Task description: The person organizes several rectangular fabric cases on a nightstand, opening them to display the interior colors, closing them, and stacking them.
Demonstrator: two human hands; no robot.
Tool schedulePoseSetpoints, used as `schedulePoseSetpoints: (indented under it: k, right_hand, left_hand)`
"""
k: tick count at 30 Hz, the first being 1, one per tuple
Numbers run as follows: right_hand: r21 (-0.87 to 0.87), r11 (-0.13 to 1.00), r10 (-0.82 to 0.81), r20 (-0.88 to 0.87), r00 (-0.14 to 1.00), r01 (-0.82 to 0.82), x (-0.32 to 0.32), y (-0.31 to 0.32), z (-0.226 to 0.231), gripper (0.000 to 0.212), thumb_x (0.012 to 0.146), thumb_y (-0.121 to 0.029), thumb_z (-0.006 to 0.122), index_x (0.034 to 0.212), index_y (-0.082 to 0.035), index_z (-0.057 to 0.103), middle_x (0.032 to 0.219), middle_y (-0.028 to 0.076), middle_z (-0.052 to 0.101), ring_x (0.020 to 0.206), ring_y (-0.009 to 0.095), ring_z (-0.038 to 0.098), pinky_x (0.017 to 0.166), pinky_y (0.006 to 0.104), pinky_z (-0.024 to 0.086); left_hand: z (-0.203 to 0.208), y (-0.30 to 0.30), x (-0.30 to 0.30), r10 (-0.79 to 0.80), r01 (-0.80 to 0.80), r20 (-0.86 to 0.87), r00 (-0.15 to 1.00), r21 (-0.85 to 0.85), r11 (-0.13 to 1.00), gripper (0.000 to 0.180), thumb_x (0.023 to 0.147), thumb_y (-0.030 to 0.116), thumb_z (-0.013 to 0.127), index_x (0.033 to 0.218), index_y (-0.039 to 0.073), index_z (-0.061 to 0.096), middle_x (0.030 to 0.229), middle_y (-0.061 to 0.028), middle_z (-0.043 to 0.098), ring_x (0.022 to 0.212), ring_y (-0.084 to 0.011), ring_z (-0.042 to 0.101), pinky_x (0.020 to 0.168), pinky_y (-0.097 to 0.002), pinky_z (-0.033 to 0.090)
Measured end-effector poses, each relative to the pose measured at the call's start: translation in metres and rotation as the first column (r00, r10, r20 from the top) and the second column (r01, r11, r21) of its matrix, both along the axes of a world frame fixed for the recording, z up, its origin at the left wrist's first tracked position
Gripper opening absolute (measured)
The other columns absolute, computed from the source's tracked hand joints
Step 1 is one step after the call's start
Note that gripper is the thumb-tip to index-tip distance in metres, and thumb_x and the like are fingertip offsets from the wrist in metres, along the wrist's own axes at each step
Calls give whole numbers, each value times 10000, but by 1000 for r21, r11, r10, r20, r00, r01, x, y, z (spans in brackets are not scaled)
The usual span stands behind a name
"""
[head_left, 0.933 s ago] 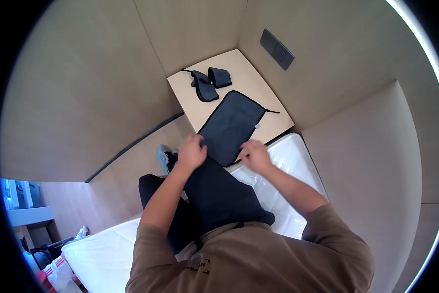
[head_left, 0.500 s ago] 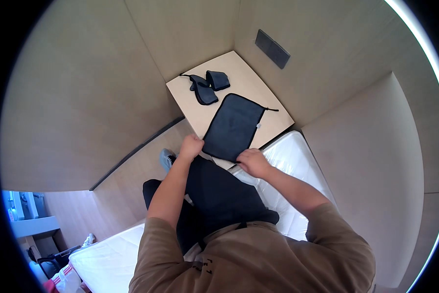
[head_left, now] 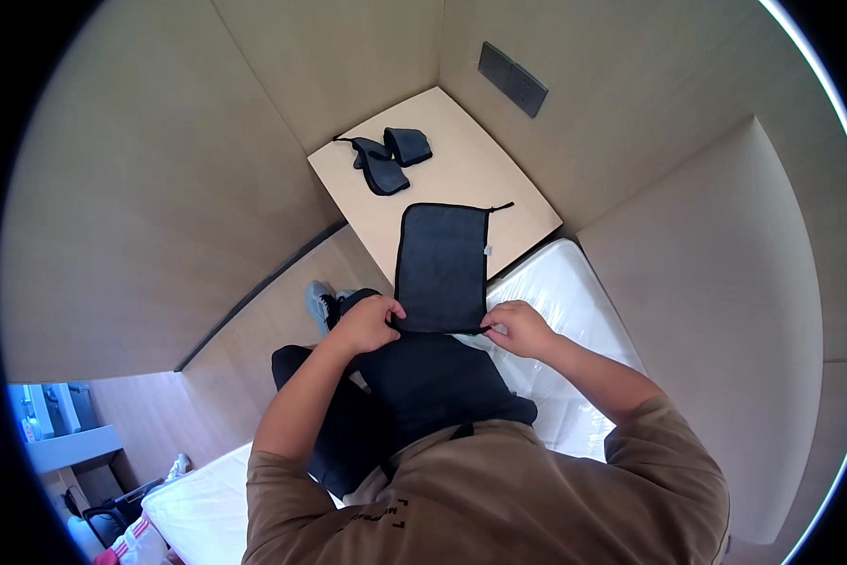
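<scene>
A dark grey cloth (head_left: pixel 442 264) with black edging, a hanging loop and a small white tag lies spread flat, its far part on a light wooden bedside table (head_left: pixel 484 155) and its near edge over my lap. Fingers of my left hand (head_left: pixel 370 325) are closed at the near left corner. At the near right corner, my right hand (head_left: pixel 519 330) pinches the edge between thumb and fingers. Farther back on the tabletop rest two folded dark grey cloths (head_left: pixel 383 175) (head_left: pixel 409 146) with black edging, side by side.
A plastic-wrapped mattress (head_left: pixel 574 292) borders the table on the right. Wood-panelled walls (head_left: pixel 188 169) close in the corner, with a dark socket panel (head_left: pixel 513 79) above the table. Clothes and a bag (head_left: pixel 112 527) lie at the lower left.
Both hands have drawn the cloth's near edge toward me, and the cloth has turned to lie straighter. The folded pieces stay in place on the table.
</scene>
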State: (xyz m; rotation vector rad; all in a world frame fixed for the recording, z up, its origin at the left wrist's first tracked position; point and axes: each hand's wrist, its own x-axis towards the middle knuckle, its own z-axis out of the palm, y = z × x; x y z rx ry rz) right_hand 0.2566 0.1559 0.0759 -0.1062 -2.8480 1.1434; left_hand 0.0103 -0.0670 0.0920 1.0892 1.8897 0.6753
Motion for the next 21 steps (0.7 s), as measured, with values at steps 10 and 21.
schedulePoseSetpoints:
  k: [10,21]
  right_hand:
    - [-609,619,-472,216,855,496,-91,72,-26,108,870,-57,703,941,-26,628,821,-20,644,749,43,579,673,214,477]
    - [60,680,-685,406,604,731,-103,64,-40,386,790,-378,741,852,-9,645,844,170,697,813,306,684,754,398,537]
  left_hand:
    - [-44,78,-70,343,-379,199,918,187,906,223,904,241,695,873,28,638,717,-22,599,690,-106,549,637,-290,466]
    - [-76,89,-48,549,-596,-304,779,-85,798,379,754,348,759,859,-3,661,816,-195,690,788,-334,680,731,-406,537]
